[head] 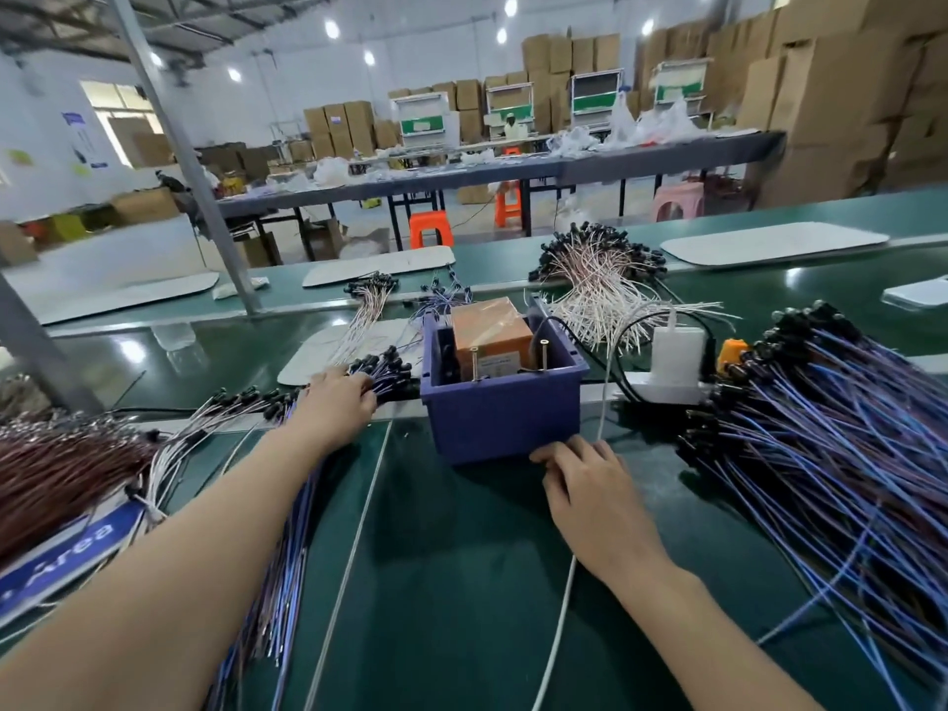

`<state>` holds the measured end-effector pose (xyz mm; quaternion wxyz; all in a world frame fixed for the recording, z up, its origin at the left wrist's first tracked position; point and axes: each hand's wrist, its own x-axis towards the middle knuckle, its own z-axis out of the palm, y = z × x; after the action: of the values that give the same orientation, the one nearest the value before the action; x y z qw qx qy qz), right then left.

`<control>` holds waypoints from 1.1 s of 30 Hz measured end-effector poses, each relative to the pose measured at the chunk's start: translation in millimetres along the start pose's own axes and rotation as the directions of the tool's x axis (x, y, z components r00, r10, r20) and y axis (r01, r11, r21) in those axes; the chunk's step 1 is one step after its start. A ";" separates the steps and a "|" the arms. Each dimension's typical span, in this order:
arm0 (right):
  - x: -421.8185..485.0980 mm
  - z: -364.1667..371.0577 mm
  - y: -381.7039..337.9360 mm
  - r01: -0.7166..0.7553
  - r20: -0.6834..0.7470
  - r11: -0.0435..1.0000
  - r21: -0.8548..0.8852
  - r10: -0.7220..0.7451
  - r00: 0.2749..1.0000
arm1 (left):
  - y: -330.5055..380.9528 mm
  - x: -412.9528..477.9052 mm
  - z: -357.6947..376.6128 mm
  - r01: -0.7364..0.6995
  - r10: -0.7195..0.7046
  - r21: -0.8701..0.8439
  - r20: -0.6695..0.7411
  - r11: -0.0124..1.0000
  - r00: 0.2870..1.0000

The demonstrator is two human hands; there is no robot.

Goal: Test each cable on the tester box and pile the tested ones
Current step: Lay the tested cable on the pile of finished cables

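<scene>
- The tester box (500, 407) sits at frame centre, between the hands.
- The left hand (336, 402) lies on the cable pile (382, 366) just left of the box; its grip cannot be determined.
- The right hand (590, 479) is curled at the box's lower right corner; whether it holds anything is unclear.
- The blue cables (831, 433), probably untested, fan toward centre right, nearer the right hand.

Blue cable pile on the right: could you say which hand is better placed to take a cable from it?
Right, probably: the right hand is nearest that pile; the left hand is beyond the tester box, on other cables.
</scene>
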<state>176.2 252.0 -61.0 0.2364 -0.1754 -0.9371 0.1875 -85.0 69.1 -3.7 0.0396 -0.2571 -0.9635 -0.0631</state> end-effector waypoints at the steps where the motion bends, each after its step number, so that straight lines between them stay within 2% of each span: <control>1: -0.2 0.2 0.2 -0.007 -0.004 1.000 0.004 0.007 1.000 | 1.4 5.1 3.3 0.002 -0.002 -0.020 -0.005 1.000 1.000; 3: 0.2 0.3 0.2 -0.017 -0.010 1.000 0.003 0.017 1.000 | 3.7 15.3 9.2 -0.016 0.016 -0.021 -0.010 1.000 1.000; 7: 0.8 0.8 -0.7 -0.013 -0.014 1.000 -0.012 0.013 1.000 | 7.1 35.5 17.1 -0.074 0.072 0.085 0.032 0.994 0.997; 12: 3.4 2.6 -1.3 -0.013 -0.018 0.999 -0.037 0.013 1.000 | 12.3 53.9 16.2 -0.075 0.064 0.117 0.097 0.990 0.993; 18: 1.5 2.8 -1.9 -0.011 -0.035 1.000 -0.026 0.010 0.999 | 14.5 52.2 16.3 -0.086 0.081 0.113 0.045 0.990 0.996; 27: 1.3 1.4 -3.2 -0.027 -0.054 1.000 -0.010 0.026 0.998 | 17.9 42.4 13.9 -0.049 0.039 0.140 0.075 0.989 0.996; 30: 0.8 1.7 -2.9 -0.026 -0.061 1.000 -0.005 0.026 0.998 | 15.9 39.0 14.5 -0.042 0.042 0.007 -0.006 0.999 0.999; 33: 0.9 1.7 -2.4 -0.025 -0.062 1.000 -0.012 0.024 0.998 | 17.9 29.8 9.0 -0.044 -0.020 -0.326 -0.188 0.944 0.982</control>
<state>174.0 249.8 -61.0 0.2619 -0.1941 -0.9282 0.1790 -102.3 100.4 -7.6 0.0876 -0.2588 -0.9298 -0.2465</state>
